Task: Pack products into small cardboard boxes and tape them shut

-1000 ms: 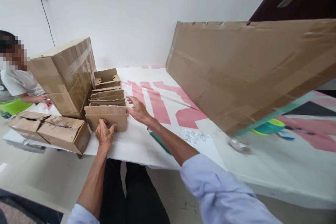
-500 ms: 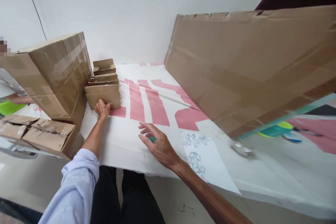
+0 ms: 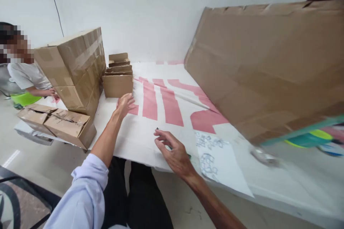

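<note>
My left hand [image 3: 125, 105] is at the front of the small cardboard box [image 3: 118, 86], its fingers loosely extended and holding nothing. That box stands first in a row of small open-topped boxes running back to the wall. Over the table, my right hand [image 3: 173, 152] has its fingers curled around a slim green pen-like thing [image 3: 169, 147], mostly hidden by the hand; a dark end pokes out past the fingertips. To the right of this hand lies a white sheet of paper [image 3: 228, 164] with small box-like drawings.
Large taped cartons [image 3: 77, 68] are stacked on the left, with a long low carton [image 3: 59, 123] before them. A big cardboard panel [image 3: 263, 68] leans at the right. Pink patches [image 3: 173, 107] mark the white tablecloth [image 3: 139, 136]. A co-worker [image 3: 32, 75] sits far left beside a green basin [image 3: 25, 98].
My left hand has come away from the front box's face, its fingers opening. The view has swung left, bringing more of the co-worker into sight. My right hand keeps the green thing.
</note>
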{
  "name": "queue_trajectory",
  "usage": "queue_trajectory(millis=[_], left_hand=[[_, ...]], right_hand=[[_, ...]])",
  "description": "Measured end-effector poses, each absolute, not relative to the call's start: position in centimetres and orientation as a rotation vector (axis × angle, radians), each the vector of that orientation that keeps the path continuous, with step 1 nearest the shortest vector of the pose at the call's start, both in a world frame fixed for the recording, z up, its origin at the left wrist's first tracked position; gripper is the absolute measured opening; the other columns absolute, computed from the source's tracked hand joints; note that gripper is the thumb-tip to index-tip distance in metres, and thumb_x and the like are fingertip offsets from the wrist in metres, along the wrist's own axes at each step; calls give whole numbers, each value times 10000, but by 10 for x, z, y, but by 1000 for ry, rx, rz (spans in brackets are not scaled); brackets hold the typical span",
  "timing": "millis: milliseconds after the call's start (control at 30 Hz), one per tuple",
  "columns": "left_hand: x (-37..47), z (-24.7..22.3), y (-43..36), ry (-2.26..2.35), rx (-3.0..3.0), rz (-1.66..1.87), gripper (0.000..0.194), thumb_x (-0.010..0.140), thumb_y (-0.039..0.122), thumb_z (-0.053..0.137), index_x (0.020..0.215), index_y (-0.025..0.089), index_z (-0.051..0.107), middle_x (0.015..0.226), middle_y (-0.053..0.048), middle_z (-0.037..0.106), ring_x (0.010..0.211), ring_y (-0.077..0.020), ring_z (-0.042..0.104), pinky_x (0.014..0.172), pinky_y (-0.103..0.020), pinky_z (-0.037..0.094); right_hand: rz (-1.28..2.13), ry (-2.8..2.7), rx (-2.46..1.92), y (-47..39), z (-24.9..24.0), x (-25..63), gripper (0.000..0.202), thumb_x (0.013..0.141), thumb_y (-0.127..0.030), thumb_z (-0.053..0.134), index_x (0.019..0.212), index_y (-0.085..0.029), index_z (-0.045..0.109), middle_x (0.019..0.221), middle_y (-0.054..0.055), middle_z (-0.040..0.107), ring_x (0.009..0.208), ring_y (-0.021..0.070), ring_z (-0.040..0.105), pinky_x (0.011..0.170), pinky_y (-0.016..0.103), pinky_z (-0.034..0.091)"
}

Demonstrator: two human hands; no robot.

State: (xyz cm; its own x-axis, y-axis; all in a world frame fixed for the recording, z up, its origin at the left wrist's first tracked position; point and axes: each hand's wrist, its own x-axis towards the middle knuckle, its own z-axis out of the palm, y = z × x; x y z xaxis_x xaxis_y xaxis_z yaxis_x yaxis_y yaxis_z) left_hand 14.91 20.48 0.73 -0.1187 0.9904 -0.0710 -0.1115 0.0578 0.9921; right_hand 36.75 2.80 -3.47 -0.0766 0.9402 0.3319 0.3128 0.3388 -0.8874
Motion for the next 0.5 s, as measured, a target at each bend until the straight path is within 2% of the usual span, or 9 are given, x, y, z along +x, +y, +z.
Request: queue_trajectory(millis=[133, 200, 300, 367, 433, 500], left_hand=[[161, 14, 148, 1039, 888, 1268, 521, 871, 603, 695, 1208, 215, 614, 1404, -197, 658, 1291, -334, 667, 971, -448, 575], [159, 21, 118, 997, 900, 1270, 519, 853, 580, 737, 1203, 211, 632, 1405, -194, 665, 1313, -345, 657, 995, -467, 563], [135, 42, 74, 1004, 1234, 1220, 580, 785, 528, 848, 1235, 207, 673, 1405, -189, 682, 1331, -366, 640, 1062, -506, 521], [101, 66, 50, 1049, 1644, 1115, 645, 753, 514, 891, 1294, 227, 690, 1465, -172, 653, 1376, -373, 599, 1132, -525, 473], [54, 93, 32, 1138, 2030, 969, 908, 638, 500, 970, 1442, 270, 618, 1581, -157, 557, 1459, -400, 511, 1194, -557, 417], [2, 115, 22, 1263, 2269, 682, 1155, 558, 496, 1001, 1568, 267, 490, 1651, -172, 469, 1518, -418, 437, 1246, -571, 356]], right_hand=[[784, -1625, -1067, 16, -17, 341, 271, 962, -382, 596, 1164, -235, 700, 1106, 92, 739, 882, 210, 708, 750, 356, 626], [773, -1645, -1036, 10, -13, 331, 261, 972, -369, 585, 1169, -238, 696, 1117, 89, 739, 880, 209, 709, 742, 357, 623], [679, -1701, -1015, 10, -20, 331, 257, 986, -372, 579, 1178, -242, 689, 1137, 94, 734, 885, 223, 709, 742, 378, 615], [520, -1768, -1041, 17, -32, 344, 270, 983, -378, 584, 1188, -235, 687, 1144, 110, 727, 939, 258, 705, 806, 426, 609], [316, -1860, -1115, 29, -48, 366, 284, 971, -379, 584, 1179, -218, 690, 1141, 138, 723, 1030, 312, 684, 903, 493, 581], [148, -1965, -1243, 41, -66, 390, 281, 954, -371, 585, 1152, -203, 694, 1132, 164, 719, 1054, 351, 659, 929, 528, 552]])
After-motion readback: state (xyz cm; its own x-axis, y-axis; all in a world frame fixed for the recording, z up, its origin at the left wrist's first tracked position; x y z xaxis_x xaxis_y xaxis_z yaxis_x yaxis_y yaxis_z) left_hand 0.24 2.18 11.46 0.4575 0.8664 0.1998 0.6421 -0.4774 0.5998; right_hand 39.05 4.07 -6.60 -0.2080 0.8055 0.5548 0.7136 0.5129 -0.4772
